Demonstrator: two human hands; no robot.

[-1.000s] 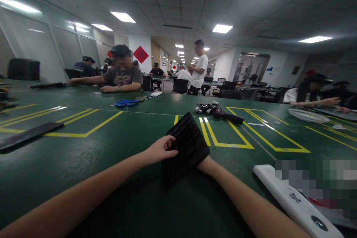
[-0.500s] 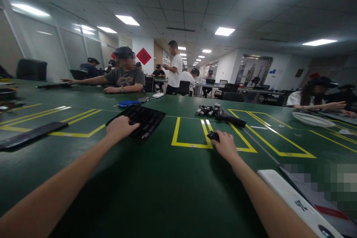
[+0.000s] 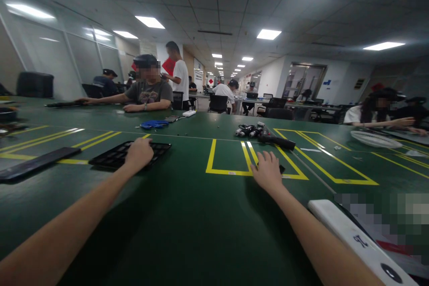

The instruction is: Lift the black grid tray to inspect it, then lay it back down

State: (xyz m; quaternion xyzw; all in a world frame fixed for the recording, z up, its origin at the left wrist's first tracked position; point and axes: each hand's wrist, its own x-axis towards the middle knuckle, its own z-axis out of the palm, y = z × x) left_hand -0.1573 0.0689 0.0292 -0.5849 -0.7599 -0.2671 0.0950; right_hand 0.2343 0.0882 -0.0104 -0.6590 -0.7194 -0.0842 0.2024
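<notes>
- Black and divided into compartments, a tray [image 3: 112,155] is seen low over or on the green table [image 3: 201,219], left of centre, with yellow tape lines [image 3: 73,161] partly covered by it.
- The tray is overlapped by the left hand [image 3: 139,153]; its fingertips are hidden, so whether they are closed on the tray cannot be told.
- The right hand [image 3: 268,170] is held palm down, fingers extended and slightly apart, above a taped outline [image 3: 217,172].
- Beside its fingers, a small black piece [image 3: 282,169] is partly hidden; contact cannot be made out.
- Beyond that hand, a dark tube-shaped object [image 3: 278,141] is placed next to bundled cables [image 3: 250,130].
- A long dark bar [image 3: 36,165] is set left of the tray, and a blue item [image 3: 154,124] behind it.
- Near the right forearm, a white case [image 3: 345,225] is marked with dark characters.
- Across the table, a seated person [image 3: 152,89] is seen.
</notes>
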